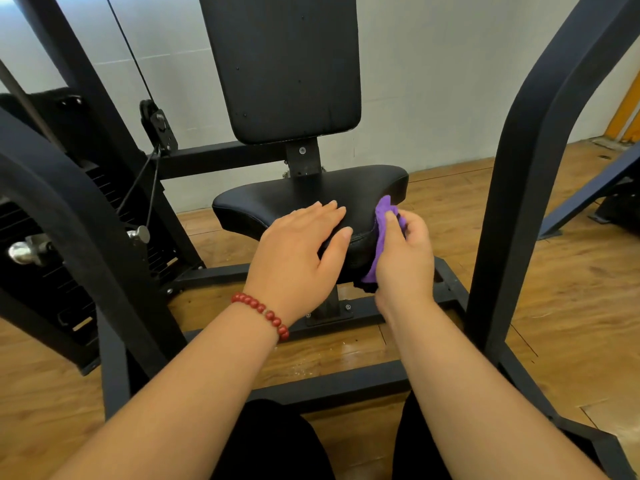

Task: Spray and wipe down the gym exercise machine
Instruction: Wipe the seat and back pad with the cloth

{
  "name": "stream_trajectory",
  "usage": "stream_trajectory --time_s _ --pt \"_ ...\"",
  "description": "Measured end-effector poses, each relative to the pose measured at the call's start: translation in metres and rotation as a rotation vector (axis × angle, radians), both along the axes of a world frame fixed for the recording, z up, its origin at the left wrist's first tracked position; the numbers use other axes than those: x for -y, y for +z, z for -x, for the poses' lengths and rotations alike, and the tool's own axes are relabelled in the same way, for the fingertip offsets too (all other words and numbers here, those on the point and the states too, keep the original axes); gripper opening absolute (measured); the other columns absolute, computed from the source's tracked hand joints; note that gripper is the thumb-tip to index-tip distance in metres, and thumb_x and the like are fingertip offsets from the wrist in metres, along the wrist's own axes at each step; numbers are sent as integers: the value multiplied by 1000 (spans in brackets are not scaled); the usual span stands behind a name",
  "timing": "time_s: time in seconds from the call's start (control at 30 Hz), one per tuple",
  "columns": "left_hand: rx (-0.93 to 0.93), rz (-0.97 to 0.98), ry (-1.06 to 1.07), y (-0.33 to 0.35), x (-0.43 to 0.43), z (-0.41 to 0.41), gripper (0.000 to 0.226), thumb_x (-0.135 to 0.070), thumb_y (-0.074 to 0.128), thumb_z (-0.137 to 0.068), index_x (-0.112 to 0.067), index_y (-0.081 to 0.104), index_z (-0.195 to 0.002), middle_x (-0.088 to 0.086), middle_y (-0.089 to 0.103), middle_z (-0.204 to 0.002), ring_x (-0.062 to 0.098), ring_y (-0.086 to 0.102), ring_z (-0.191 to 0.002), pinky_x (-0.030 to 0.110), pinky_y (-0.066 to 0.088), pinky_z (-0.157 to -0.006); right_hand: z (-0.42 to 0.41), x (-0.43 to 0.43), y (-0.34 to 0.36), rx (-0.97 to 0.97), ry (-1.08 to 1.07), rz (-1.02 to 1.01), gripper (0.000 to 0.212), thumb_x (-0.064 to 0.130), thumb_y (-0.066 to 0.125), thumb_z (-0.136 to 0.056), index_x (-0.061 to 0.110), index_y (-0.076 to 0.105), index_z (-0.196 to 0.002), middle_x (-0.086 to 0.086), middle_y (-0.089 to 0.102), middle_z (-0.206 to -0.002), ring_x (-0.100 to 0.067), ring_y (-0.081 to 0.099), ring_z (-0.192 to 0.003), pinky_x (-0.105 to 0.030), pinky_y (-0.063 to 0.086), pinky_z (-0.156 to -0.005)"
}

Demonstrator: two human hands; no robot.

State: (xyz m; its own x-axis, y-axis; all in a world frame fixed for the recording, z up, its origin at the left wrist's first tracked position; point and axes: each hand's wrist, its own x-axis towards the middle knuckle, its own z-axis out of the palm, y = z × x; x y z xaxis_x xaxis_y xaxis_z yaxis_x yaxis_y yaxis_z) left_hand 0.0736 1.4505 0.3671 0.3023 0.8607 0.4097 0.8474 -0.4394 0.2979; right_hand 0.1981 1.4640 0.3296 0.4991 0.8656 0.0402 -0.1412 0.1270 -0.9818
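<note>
nearest of all, dark trousers (270, 445) were seen at the bottom edge, with two bare forearms stretched forward above them. a bracelet (263, 313) of red beads was worn on the left wrist. beneath the forearms, a black base bar (329, 384) of the exercise machine (446, 289) was laid across the wooden floor (571, 289), and further in a short post (329, 303) was bolted down under the seat (298, 195). the left hand (298, 251) was laid flat on the near front part of this black padded seat, its fingers straight and held close together, the thumb spread apart and set over the seat's front edge. just beside it, the right hand (405, 258) was curled round a purple cloth (381, 233), which was pinched under the thumb and pressed against the right side of the seat's front edge; the cloth's lower end was seen hanging below the pad. the two hands were near each other but not touching. a tall black upright (519, 174) of the frame was seen to the right of the hands, apart from them, and a curved black arm (69, 202) was slanted across the left foreground. behind that arm a weight stack (45, 282) was partly seen, with a chrome knob (138, 234) jutting out beside it. beyond the seat, a black backrest (284, 64) was carried upright on a bracket, and to its left a pulley (157, 124) with a thin cable (128, 46) was fixed by a cross beam (221, 157). furthest back, a pale wall (433, 81) was met by the floor.
</note>
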Motion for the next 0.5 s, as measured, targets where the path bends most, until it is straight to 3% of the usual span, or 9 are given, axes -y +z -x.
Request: stream_trajectory --time_s 0.17,0.3,0.4,0.5 --pt "-1 -14 -5 -3 -1 0 61 -53 20 -94 -25 49 -141 -9 49 -145 7 38 -138 30 25 -114 0 20 -14 32 25 -89 11 44 46 -99 44 56 -94 20 62 -96 5 59 -92 -17 48 -75" --pt "-29 16 14 5 -4 0 57 -49 26 -93 -28 51 -140 -12 50 -143 4 39 -136 25 23 -111 -1 11 -12 35 5 -76 3 39 58 -94 42 58 -94 14 65 -98 0 62 -94 -26 54 -82" --pt "-66 33 -9 13 -13 -3 50 -48 30 -98 -29 54 -137 -13 53 -140 4 42 -133 19 22 -106 -7 -3 -12 -125 27 17 8 33 60 -95 27 64 -95 2 69 -98 -15 67 -96 -43 59 -84" --pt "-80 58 -13 12 -20 -8 50 -48 27 -98 -33 51 -139 -16 49 -144 3 38 -136 18 20 -107 -8 -7 -10 -259 66 60 13 31 61 -94 20 66 -98 -3 70 -99 -20 68 -96 -45 60 -82"
